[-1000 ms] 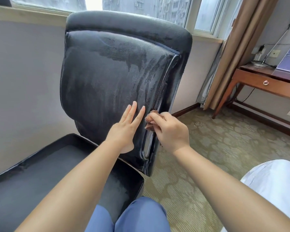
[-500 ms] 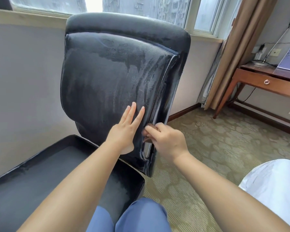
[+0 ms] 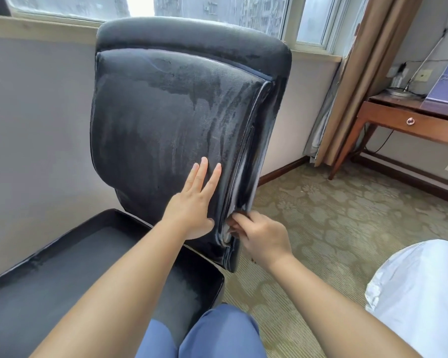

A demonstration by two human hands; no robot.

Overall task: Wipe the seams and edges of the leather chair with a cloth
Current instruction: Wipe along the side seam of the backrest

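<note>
Right hand has slid down the backrest's side seam, fingers curled round the mostly hidden cloth; left hand stays flat and open on the leather chair; lower seam nearly done, I'd guess.

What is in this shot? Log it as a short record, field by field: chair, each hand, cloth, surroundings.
chair: black leather chair, backrest upright, streaky film on its front
left hand: left hand flat, fingers straight, pressing the backrest
right hand: right hand at the low right side seam, fingers curled
cloth: cloth barely visible at the fingertips, mostly hidden
surroundings: wooden desk, curtain, patterned carpet
</note>
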